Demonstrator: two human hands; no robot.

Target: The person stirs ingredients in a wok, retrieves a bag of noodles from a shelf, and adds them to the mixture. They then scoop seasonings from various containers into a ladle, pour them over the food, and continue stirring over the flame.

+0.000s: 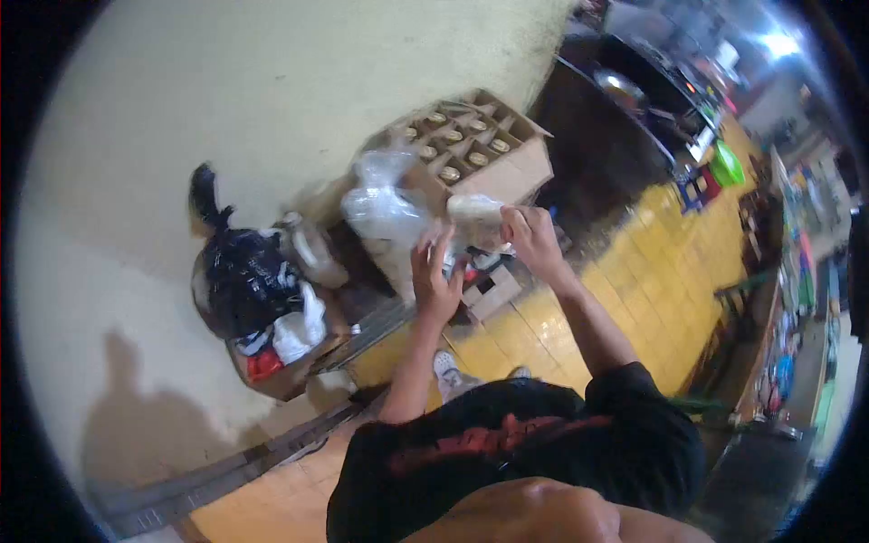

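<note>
My right hand (pixel 534 241) pinches the edge of a pale, partly see-through plastic bag (pixel 475 210), which hangs to its left. Lower and to the left, my left hand (pixel 436 276) is raised with thumb and fingers apart. Motion softens its fingertips, and no held thing shows in it. Beyond that hand lies a bundle of clear plastic bags (pixel 385 204). A divided cardboard box (pixel 507 172) with several gold-capped bottles (pixel 477 159) stands just past both hands. Below them is a small open carton (pixel 491 291).
At the left, another cardboard box (pixel 290 387) holds a black plastic bag (pixel 249 271), white bags and something red. A dark counter (pixel 588 127) with a metal pan (pixel 620 88) stands at upper right. Yellow tiles (pixel 625 290) cover the floor, and a cluttered shelf (pixel 778 317) runs along the right.
</note>
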